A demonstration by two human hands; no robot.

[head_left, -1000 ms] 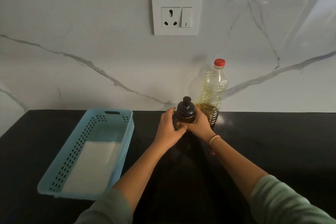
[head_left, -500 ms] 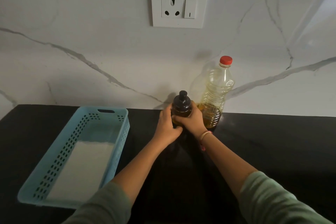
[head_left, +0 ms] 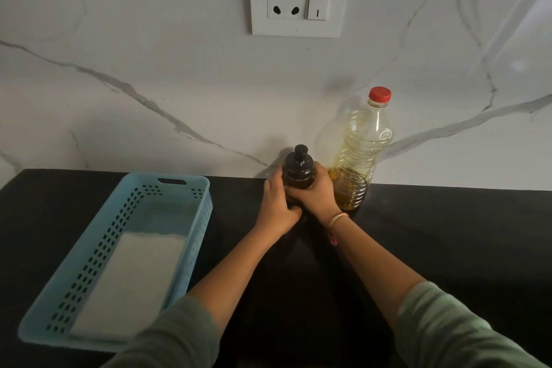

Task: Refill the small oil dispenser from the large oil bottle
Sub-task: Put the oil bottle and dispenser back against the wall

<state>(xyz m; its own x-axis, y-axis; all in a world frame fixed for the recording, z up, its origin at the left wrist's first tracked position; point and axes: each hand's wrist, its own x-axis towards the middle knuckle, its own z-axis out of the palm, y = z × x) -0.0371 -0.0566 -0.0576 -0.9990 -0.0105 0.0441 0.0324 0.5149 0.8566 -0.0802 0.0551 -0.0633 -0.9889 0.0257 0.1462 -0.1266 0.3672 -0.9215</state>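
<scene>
On the black counter (head_left: 448,233), the left hand (head_left: 276,206) and right hand (head_left: 316,196) wrap their fingers around the small oil dispenser (head_left: 298,169), dark, upright, with a black pump top. Just beyond stands the large oil bottle (head_left: 360,152), clear, red-capped, partly filled with yellow oil.

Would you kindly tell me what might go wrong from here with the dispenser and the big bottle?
The left hand and right hand grip the small dispenser beside the large oil bottle; twisting it open could knock that bottle over. No funnel is in view, so pouring may spill onto the black counter.
</scene>
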